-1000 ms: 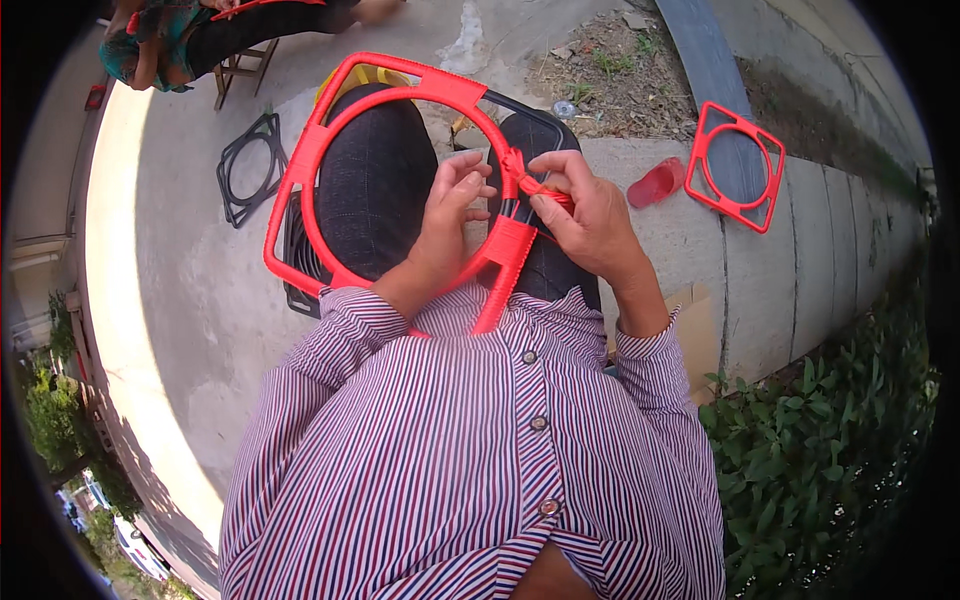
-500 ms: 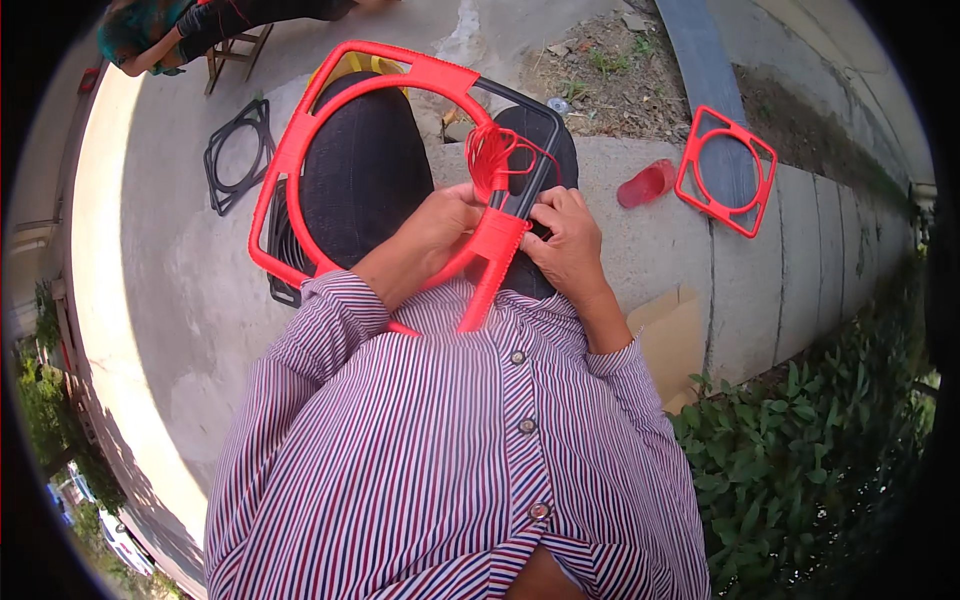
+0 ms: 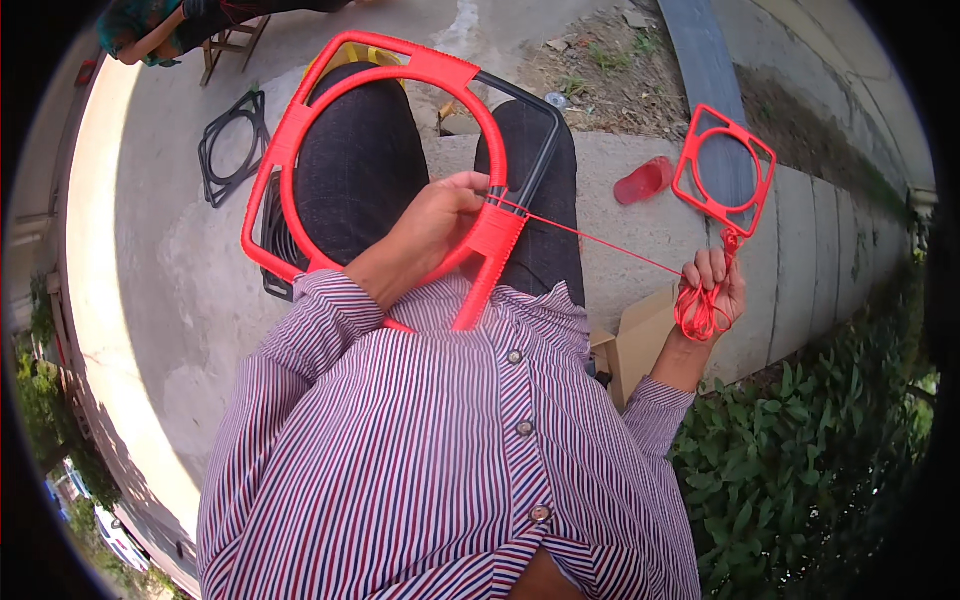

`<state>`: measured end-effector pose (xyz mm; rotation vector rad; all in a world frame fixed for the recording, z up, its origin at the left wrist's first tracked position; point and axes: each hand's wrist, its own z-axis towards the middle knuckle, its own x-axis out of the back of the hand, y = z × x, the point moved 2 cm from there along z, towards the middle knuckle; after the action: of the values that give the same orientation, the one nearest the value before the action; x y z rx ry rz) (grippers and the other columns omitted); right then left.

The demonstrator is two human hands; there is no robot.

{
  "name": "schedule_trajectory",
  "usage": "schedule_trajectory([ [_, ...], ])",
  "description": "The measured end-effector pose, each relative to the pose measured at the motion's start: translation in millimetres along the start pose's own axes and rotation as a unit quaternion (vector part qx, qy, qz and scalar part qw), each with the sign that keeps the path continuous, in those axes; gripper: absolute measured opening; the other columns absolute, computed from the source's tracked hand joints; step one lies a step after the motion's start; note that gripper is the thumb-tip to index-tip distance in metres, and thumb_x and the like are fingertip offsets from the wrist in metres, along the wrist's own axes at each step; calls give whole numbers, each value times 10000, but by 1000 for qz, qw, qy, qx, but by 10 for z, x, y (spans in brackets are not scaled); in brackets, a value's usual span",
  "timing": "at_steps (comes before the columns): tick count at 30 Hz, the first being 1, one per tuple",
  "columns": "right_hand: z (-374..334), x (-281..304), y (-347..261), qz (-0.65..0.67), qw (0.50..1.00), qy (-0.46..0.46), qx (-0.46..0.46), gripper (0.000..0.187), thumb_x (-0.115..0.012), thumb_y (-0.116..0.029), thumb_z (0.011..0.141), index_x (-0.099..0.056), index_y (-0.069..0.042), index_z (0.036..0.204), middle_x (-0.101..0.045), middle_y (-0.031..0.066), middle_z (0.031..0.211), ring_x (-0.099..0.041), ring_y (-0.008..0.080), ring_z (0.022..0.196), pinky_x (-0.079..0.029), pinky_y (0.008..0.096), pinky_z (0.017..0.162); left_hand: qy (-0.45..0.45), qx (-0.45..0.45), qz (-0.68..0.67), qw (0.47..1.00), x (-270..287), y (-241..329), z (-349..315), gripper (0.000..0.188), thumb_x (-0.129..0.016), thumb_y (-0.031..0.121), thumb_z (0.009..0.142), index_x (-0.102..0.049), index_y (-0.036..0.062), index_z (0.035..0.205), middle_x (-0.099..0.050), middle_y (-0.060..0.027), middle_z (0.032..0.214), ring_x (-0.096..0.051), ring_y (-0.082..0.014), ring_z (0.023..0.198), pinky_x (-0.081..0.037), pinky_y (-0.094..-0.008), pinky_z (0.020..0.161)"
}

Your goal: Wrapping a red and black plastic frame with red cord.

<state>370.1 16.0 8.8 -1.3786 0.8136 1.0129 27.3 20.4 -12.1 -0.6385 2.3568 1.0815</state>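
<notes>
Across my thighs rests a square frame [image 3: 287, 150] with a ring inside it, mostly wrapped in red cord. Bare black bars [image 3: 541, 165] show on its right side. My left hand [image 3: 437, 217] is closed on the frame's inner ring, its thumb and fingers by the unwrapped joint near the cord. Out to the right, my right hand [image 3: 715, 287] is closed around a bundle of red cord [image 3: 703, 316]. A taut strand of the cord runs from the frame's joint to that hand. Loops of the bundle hang below the fingers.
On the concrete lie a black frame [image 3: 234, 150] at left and a red-wrapped frame [image 3: 689, 160] at right. Beside the latter is a red slipper [image 3: 644, 181]. A cardboard box [image 3: 640, 340] stands by my right forearm, near a leafy bush [image 3: 800, 460]. Another person's arm [image 3: 160, 38] shows at far left.
My right hand has moved away to the right with the cord bundle, drawing a strand straight. The bundle was lying at the joint before. My left hand stays at the frame.
</notes>
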Motion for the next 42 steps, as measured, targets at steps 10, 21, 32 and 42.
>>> schedule_trajectory([
  [10, 184, -345, 1536, -591, 796, -10, -131, 109, -565, -95, 909, -527, -22, 980, -615, 25, 808, -466, 27, 557, -398, 176, 516, -27, -5, 71, 997, 10, -68, -53, 143, -552, -21, 873, -577, -40, 1013, -658, -118, 897, -664, -176, 745, -566, -289, 714],
  [21, 229, 173, -47, -312, 937, 141, -68, 163, -480, -176, 981, -532, -25, 1014, -612, 84, 726, -367, 46, 406, -278, 184, 368, -53, 35, -68, 996, 147, -13, -18, 174, -579, 129, 897, -565, -6, 1005, -653, -114, 872, -655, -189, 771, -560, -323, 728],
  [32, -62, -219, 506, -536, 826, -37, -169, 398, -571, -123, 828, -563, 40, 1191, -475, 6, 859, -426, 84, 760, -354, 215, 557, -7, 36, -12, 999, 198, -74, 148, 187, -463, 128, 939, -550, -3, 1040, -639, -133, 978, -631, -230, 870, -521, -366, 822],
  [42, 386, -301, 1529, -612, 752, -110, -218, 668, -655, -13, 779, -342, 23, 1368, -632, 97, 1025, -599, 131, 937, -476, 267, 832, -25, 127, -42, 991, 3, -68, -22, 142, -509, 40, 899, -539, -3, 1031, -621, -122, 945, -626, -230, 886, -516, -389, 858],
])
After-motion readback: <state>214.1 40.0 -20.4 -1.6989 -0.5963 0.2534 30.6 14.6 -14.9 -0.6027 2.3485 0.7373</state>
